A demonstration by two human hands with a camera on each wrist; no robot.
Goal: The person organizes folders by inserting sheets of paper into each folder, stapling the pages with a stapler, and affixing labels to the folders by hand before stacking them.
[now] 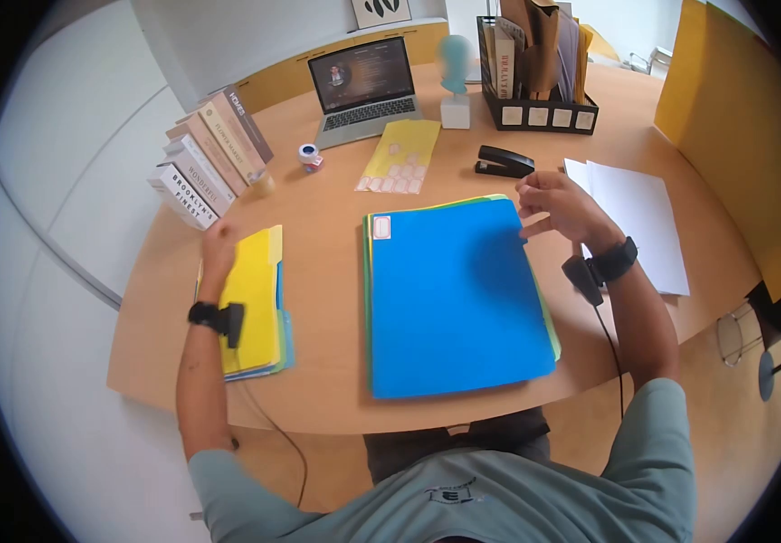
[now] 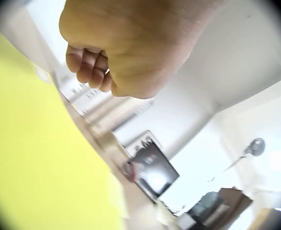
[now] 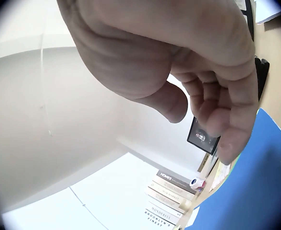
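On my feed, left hand fisted, apparently empty, by yellow folders; right hand loosely curled, empty, beside the blue stack mid-table, whose uneven edges a low sweep could catch and skew.

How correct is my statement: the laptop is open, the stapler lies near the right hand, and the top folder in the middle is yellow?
One part is wrong: the top folder in the middle is blue, not yellow, as the head view shows. The laptop is open and the stapler lies near the right hand.
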